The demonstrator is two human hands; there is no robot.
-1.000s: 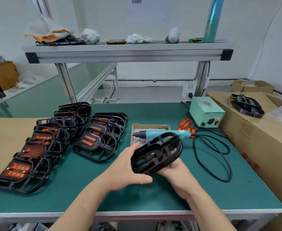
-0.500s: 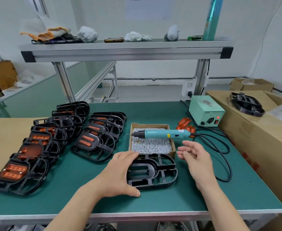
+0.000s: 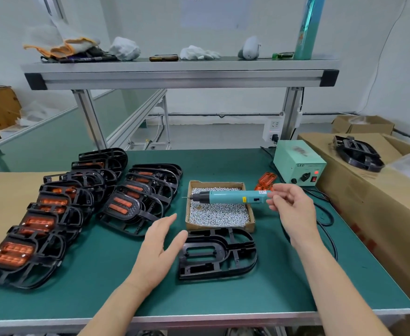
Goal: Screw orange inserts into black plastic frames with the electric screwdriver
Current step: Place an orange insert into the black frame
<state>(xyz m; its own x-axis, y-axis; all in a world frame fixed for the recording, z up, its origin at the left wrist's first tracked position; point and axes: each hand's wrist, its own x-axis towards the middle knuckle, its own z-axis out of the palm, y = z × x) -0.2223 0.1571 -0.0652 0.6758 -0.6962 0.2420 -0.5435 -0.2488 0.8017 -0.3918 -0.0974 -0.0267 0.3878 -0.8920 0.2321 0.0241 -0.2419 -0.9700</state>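
Note:
An empty black plastic frame lies flat on the green mat near the front edge. My left hand hovers just left of it, fingers straight, thumb close to the frame's edge, holding nothing. The teal electric screwdriver lies across a cardboard box of screws, tip pointing left. My right hand is at the screwdriver's rear end with loosely bent fingers around nothing. Loose orange inserts lie behind that hand.
Two overlapping rows of black frames with orange inserts fill the left of the mat. A green power unit and its black cable sit at the right. A large carton with more frames flanks the table.
The black frame, held up in both hands a second ago, now lies on the mat. My left hand has let go and drawn left; my right hand rose to the screwdriver's rear end.

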